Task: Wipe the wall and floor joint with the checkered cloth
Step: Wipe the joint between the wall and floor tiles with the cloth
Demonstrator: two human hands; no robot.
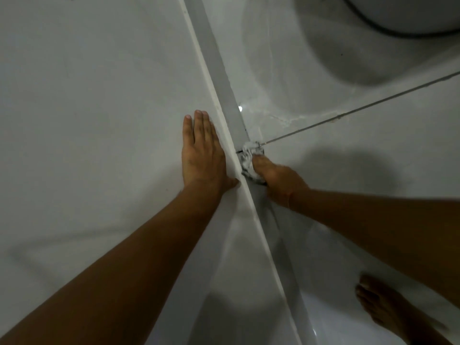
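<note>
The wall and floor joint [225, 100] runs as a grey skirting strip from the top centre down to the bottom right. The checkered cloth [249, 158], bunched up in black and white, is pressed against the strip where a floor grout line meets it. My right hand [278, 181] is shut on the checkered cloth and hides its lower part. My left hand [201, 153] lies flat on the white wall [87, 108], fingers spread, beside the strip's upper edge and level with the cloth.
Glossy white floor tiles [348, 150] lie right of the joint, crossed by a dark grout line [361, 107]. A white round fixture base [398, 13] stands at the top right. A bare foot [383, 305] rests on the floor at the bottom right.
</note>
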